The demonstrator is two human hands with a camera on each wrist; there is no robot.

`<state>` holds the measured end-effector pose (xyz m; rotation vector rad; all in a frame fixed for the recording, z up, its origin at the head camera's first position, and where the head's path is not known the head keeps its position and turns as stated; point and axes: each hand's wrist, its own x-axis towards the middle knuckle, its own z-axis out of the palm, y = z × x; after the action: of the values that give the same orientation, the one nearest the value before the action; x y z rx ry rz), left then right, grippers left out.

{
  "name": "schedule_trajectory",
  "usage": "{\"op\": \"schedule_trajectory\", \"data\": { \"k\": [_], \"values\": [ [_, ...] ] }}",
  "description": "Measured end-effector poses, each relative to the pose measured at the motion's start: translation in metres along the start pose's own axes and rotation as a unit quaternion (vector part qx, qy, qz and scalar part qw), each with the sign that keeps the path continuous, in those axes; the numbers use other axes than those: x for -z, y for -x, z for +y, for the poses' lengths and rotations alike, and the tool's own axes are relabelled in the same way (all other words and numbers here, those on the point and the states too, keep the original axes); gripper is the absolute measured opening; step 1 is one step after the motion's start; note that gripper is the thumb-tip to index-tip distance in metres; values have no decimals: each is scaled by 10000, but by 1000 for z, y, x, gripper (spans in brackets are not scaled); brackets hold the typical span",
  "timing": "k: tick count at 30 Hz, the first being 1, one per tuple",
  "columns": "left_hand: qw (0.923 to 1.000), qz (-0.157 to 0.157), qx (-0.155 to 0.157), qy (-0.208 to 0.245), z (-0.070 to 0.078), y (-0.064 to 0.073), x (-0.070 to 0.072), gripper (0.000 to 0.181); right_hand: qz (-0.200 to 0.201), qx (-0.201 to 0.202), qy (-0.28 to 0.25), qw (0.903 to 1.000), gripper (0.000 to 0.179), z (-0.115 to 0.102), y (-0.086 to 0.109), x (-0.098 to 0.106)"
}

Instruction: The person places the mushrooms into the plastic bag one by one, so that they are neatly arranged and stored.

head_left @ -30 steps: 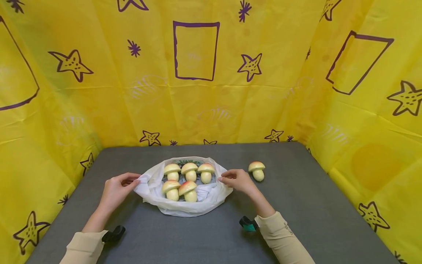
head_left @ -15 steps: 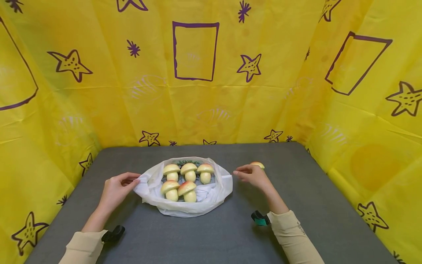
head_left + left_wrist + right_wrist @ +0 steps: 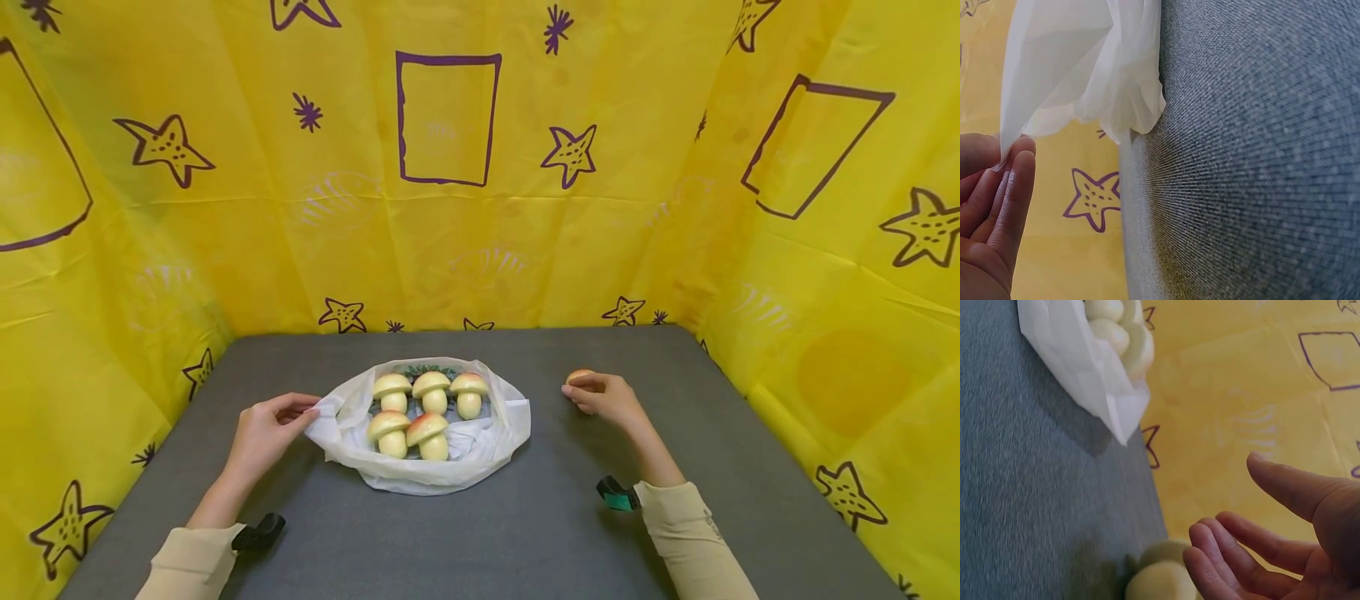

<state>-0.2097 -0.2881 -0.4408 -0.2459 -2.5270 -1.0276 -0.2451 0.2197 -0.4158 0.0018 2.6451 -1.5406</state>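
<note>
My left hand (image 3: 264, 435) pinches the left edge of a white plastic bag (image 3: 420, 477) between thumb and fingers; the left wrist view shows the thin bag film (image 3: 1054, 59) caught at the fingertips. Several pale mushrooms with reddish-tinged caps, such as this front one (image 3: 433, 435), lie inside the opened bag. To the right of it, my right hand (image 3: 615, 402) is over a single loose mushroom (image 3: 579, 374) and hides most of it. In the right wrist view the thumb and fingers stand apart, with the loose mushroom (image 3: 1159, 581) just beyond the fingertips, not gripped.
A dark grey tabletop (image 3: 450, 550) lies under everything. Yellow sheeting (image 3: 480, 250) with purple starfish drawings encloses its back and sides. Dark green leaf-like print (image 3: 431, 369) shows at the back of the bag's opening. Black straps (image 3: 258, 533) sit on both wrists.
My right hand has let go of the bag's right edge and moved right to the loose mushroom. My left hand has stayed at the bag's left edge.
</note>
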Motion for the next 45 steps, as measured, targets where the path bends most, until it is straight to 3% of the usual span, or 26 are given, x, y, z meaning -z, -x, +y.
{"op": "schedule_trajectory", "data": {
  "k": [10, 20, 36, 45],
  "values": [
    [10000, 33, -35, -20, -3, 0, -2, 15, 32, 48, -292, 9996, 46, 17, 2, 17],
    [10000, 26, -15, -55, -5, 1, -4, 14, 190, -41, -186, 9996, 47, 32, 0, 27],
    [10000, -26, -20, -25, -5, 2, -3, 14, 249, -392, -21, 9989, 52, 43, -9, 24],
    [9999, 106, -61, -47, -6, 2, -3, 13, 75, -603, -317, 9976, 55, 51, -17, 17]
  ]
}}
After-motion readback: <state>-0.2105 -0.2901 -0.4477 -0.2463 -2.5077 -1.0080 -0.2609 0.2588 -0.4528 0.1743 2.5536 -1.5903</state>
